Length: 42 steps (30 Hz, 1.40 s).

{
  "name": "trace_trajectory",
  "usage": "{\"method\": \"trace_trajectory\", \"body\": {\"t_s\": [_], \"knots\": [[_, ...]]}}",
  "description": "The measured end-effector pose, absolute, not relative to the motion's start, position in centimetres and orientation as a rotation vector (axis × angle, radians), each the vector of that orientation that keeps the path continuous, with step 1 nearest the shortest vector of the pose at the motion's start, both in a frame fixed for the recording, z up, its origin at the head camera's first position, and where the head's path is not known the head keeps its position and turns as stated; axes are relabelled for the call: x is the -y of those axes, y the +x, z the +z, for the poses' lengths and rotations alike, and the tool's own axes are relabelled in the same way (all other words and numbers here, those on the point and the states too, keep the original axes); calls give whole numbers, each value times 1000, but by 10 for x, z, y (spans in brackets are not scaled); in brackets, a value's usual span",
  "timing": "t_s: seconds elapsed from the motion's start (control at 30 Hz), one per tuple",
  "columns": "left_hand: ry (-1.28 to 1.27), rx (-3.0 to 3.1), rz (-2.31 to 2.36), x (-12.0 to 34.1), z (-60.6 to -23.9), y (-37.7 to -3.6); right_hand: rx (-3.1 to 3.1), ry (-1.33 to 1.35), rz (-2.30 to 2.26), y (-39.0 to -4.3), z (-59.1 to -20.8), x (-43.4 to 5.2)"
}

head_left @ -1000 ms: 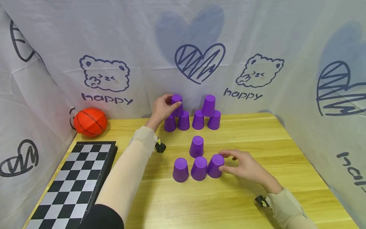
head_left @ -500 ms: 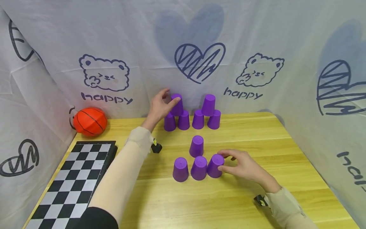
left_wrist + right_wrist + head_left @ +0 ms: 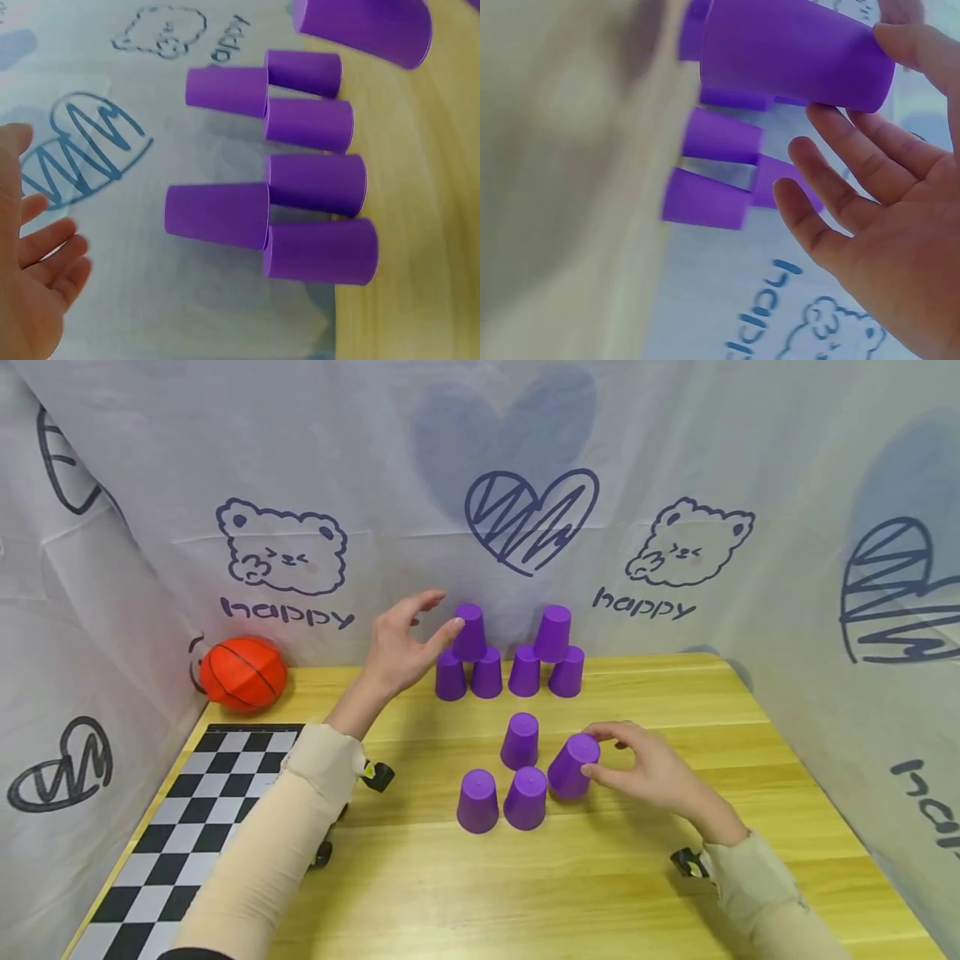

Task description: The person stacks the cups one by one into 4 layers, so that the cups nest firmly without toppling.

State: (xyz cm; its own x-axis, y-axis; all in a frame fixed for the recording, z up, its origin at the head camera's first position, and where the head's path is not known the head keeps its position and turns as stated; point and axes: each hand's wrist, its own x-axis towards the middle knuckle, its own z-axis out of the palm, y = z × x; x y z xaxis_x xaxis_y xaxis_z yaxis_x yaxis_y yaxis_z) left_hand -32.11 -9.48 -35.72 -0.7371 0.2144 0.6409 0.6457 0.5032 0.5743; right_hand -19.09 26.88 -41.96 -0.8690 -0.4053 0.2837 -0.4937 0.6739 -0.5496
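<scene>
With thumb and fingers, my right hand (image 3: 652,772) pinches a purple cup (image 3: 572,768) near its closed end, which faces up. That cup is slightly tilted and seems raised a little off the table; the right wrist view shows the grip on the cup (image 3: 795,56) closely. My left hand (image 3: 401,647) has spread, relaxed fingers and holds nothing. It hovers left of the top cup (image 3: 470,633) of a small pyramid, apart from it in the left wrist view. Beside it stands a second pyramid with its own top cup (image 3: 553,633). Both are two cups below, one above.
One upside-down cup (image 3: 520,742) stands mid-table, with a left front cup (image 3: 477,802) and a right front cup (image 3: 525,799) nearer me. At left lie a checkered board (image 3: 187,810) and an orange ball (image 3: 243,674). A white cloth (image 3: 405,560) hangs behind the wooden table (image 3: 480,893).
My left hand has let go of the left pyramid's top cup and drawn back left. My right hand has moved its cup away from the front row, slightly up and farther back.
</scene>
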Motion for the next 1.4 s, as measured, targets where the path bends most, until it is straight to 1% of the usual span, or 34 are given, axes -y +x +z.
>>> {"method": "trace_trajectory", "body": {"t_s": [0.37,0.63,0.8,1.0,1.2,1.4], "knots": [[-864,2490,-1223,114,-381,-256,2709,728,959,-240,-355,-250],[-1002,2537,-1326,122,-407,-221,2667,695,973,-281,-325,-226],[-1030,2586,-1370,126,-428,-205,2658,659,950,-307,-317,-215],[-1032,2618,-1467,125,-446,-194,2697,572,987,-333,-315,-205],[-1051,2603,-1530,119,-457,-189,2701,597,1050,-354,-317,-196],[-1051,2625,-1533,111,-460,-185,2737,564,1044,-366,-323,-191]]}}
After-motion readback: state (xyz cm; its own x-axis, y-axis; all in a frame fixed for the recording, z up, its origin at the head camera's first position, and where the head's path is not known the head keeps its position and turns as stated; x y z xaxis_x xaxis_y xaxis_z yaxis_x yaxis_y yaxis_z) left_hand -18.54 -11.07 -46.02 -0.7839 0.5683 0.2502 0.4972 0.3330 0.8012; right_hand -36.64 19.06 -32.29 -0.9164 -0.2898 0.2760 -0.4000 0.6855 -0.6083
